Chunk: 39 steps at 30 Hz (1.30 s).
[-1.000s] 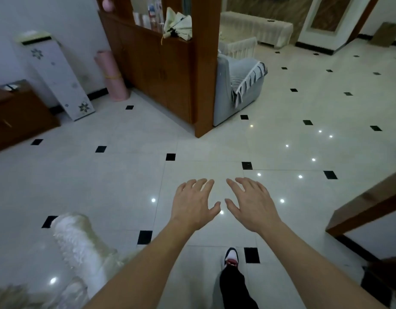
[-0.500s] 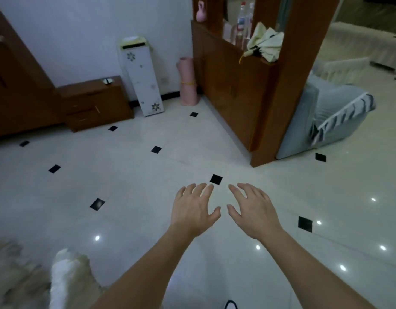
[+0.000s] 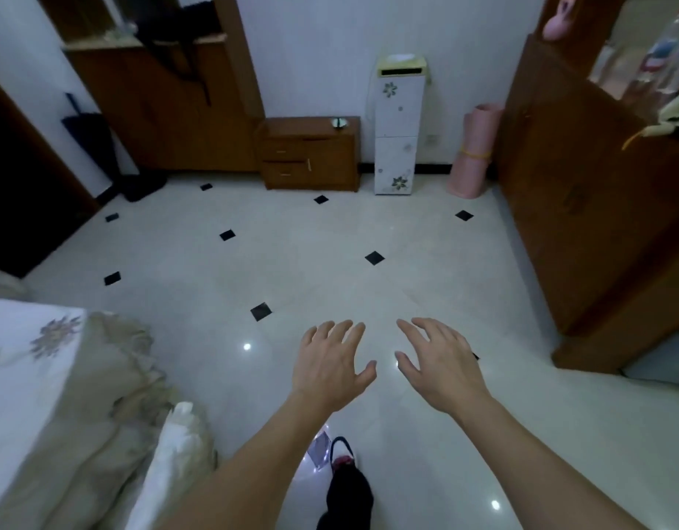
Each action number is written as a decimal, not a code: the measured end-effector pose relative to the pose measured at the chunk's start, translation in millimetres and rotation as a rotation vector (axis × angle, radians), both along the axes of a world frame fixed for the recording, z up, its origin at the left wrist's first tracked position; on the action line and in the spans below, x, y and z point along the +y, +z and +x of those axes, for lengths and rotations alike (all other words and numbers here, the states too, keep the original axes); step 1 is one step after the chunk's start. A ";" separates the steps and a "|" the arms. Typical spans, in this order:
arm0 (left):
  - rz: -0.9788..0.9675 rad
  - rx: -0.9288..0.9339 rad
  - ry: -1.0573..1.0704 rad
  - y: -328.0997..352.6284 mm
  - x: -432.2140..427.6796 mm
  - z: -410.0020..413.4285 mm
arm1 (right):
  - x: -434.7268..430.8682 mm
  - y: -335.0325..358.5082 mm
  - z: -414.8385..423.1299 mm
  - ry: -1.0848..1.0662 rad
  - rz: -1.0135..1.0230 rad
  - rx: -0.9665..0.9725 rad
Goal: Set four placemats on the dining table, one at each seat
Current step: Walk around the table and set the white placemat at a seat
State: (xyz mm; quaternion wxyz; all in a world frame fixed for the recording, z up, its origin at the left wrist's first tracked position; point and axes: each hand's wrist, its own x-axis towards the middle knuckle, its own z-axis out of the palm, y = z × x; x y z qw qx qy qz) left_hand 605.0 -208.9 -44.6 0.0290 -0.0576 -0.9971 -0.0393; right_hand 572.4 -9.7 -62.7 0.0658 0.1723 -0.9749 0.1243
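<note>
In the head view, the left hand [image 3: 330, 365] and right hand [image 3: 441, 371] are held spread and empty above the tiled floor [image 3: 330, 262], well short of the low wooden cabinet [image 3: 311, 153], probably readied for fetching. No placemats or dining table can be seen.

Back wall, L to R: tall cupboard [image 3: 165, 109], low drawer unit [image 3: 311, 154] w/ small dish [image 3: 339, 123] on top, narrow cabinet [image 3: 397, 139] just beside it, then rolled mat [image 3: 471, 151] standing upright nr the corner. Umbrella [image 3: 89, 135] leans at far L, beside the cupboard. Wooden divider [image 3: 582, 185] runs along R side, items on its ledge. Draped cloth [image 3: 43, 376] fills lower L. Left hand [image 3: 332, 363] & right hand [image 3: 441, 367] out front over floor [image 3: 330, 269], side by side, apart. One foot [image 3: 343, 459] on floor below, btwn the forearms.
</note>
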 end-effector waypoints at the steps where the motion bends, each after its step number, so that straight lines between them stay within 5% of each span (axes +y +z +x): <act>1: 0.005 -0.011 0.027 -3.1 -9.9 -9.1 | -10.3 -2.0 -13.9 0.028 0.001 -0.003; 16: 0.060 0.059 0.209 -13.2 -184.7 -256.8 | -193.1 -0.8 -302.4 0.213 0.024 0.051; 39: 0.014 -0.001 0.580 -21.5 -427.0 -470.2 | -483.4 -9.2 -569.2 0.609 -0.050 0.020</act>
